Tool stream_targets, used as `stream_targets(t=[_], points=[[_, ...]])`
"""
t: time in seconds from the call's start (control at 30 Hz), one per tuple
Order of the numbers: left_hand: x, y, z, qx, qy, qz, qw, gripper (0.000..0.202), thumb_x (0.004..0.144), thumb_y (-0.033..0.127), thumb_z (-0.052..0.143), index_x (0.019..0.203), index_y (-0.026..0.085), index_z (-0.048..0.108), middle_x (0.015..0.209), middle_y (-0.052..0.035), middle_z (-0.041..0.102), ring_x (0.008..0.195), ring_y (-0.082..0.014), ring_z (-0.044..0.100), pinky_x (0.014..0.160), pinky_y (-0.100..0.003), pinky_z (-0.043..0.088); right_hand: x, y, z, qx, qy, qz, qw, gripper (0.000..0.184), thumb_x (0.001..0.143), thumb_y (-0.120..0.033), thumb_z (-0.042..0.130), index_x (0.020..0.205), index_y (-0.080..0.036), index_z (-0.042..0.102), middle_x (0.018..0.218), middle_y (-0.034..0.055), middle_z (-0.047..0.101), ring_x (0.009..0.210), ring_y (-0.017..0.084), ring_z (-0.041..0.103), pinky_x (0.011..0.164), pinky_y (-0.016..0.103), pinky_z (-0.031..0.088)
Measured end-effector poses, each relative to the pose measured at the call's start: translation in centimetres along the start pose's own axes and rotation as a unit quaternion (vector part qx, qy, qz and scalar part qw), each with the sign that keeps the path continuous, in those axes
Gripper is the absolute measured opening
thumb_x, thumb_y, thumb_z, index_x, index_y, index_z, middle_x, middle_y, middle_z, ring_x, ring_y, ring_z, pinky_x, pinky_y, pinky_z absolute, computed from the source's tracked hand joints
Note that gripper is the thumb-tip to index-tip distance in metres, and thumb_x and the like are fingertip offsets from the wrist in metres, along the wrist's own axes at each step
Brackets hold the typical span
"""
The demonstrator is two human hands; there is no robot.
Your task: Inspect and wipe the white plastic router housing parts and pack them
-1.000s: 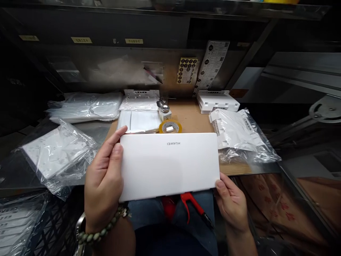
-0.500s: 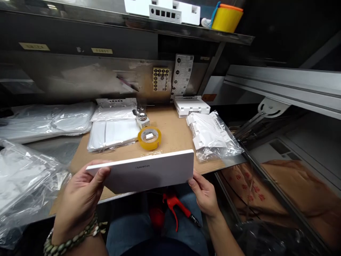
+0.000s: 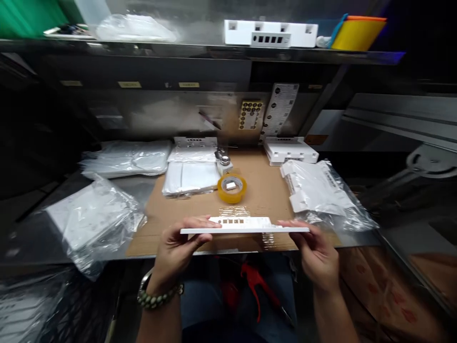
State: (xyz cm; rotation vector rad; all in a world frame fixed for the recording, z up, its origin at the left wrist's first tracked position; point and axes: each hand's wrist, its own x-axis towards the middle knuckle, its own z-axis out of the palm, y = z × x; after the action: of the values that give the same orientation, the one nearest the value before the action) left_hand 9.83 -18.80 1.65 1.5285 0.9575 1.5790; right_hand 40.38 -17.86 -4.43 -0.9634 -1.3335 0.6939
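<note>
Between my two hands is a white plastic router cover (image 3: 246, 230), seen almost edge-on above the front of the bench. A row of port cutouts shows along its far side. My left hand (image 3: 174, 250) grips the left end, thumb below and fingers on top. At the right end my right hand (image 3: 319, 255) pinches it the same way. Just beyond the cover, a roll of yellow tape (image 3: 232, 194) lies on the cardboard sheet (image 3: 262, 176). A small bottle (image 3: 224, 164) with a metal cap stands behind the tape.
Bagged white parts (image 3: 96, 214) lie at left, with stacked plastic bags (image 3: 191, 178) nearby. More white covers (image 3: 314, 186) and a white housing (image 3: 291, 151) are at right. A shelf (image 3: 200, 51) overhangs the back. A red air gun (image 3: 257, 283) rests on my lap.
The cover has tipped from showing its flat lettered face to nearly edge-on, so its port cutouts now show. Both hands keep hold of it. The camera view has shifted left.
</note>
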Motion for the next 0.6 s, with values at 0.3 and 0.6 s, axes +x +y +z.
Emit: stream_targets(t=[0.3, 0.6], points=[[-0.9, 0.4, -0.4, -0.229, 0.266, -0.145, 0.925, 0.052, 0.092, 0.071, 0.057, 0.097, 0.025, 0.081, 0.134, -0.0068, 0.072, 0.147, -0.0269, 0.046, 0.127, -0.04, 0.029, -0.2, -0.8, 2.2, 0.057, -0.01, -0.085, 0.995, 0.019, 0.095, -0.021, 0.069, 0.107, -0.033, 0.077, 0.113, 0.0031, 0.08, 0.11, 0.031, 0.076, 0.101, 0.056, 0.059], [-4.0, -2.0, -10.2, -0.505, 0.191, -0.32, 0.779, 0.038, 0.088, 0.028, 0.051, 0.115, 0.018, 0.075, 0.104, -0.0108, 0.082, 0.127, -0.0334, 0.066, 0.117, -0.054, 0.044, 9.3, -1.6, 7.8, -0.142, -0.407, -0.099, 0.897, 0.032, 0.097, -0.035, 0.068, 0.128, -0.031, 0.073, 0.142, 0.0039, 0.068, 0.141, 0.026, 0.056, 0.116, 0.049, 0.049]])
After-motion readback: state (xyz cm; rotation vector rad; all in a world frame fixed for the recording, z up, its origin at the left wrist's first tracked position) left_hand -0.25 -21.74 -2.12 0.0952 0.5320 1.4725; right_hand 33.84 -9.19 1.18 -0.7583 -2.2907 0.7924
